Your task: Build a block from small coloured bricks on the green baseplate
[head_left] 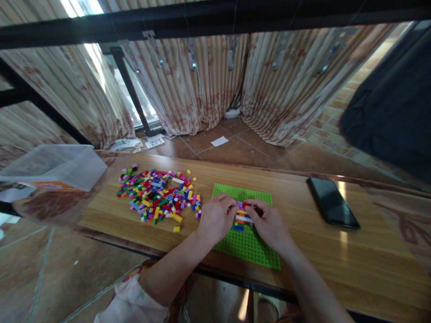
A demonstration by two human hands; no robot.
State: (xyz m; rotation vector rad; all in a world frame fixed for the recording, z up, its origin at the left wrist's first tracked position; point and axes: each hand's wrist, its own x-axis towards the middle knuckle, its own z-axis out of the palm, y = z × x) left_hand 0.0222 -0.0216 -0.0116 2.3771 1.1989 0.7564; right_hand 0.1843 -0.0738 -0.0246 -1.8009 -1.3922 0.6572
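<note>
Soft, pale cloth of a rumpled sleeve (134,298) bunches around the left forearm, nearest the camera, to the lower left of the green baseplate (251,255). That baseplate, a flat rectangle of studded, plastic-looking material, lies on the smooth wood-grain table (377,264). On its middle sit stacked rows of small, blocky bricks (243,218) in white, orange, red and blue. The left hand (217,217) curls over the baseplate's left part, fingertips drawn together at the rows' edge; the right hand (272,226) bends in from the opposite side, fingertips near a red piece. Whether either hand grips a brick I cannot tell. Left of the baseplate spreads a jumbled brick pile (158,193); beyond that stands a translucent bin (81,168). Right of the baseplate lies a glossy black phone (333,202).
</note>
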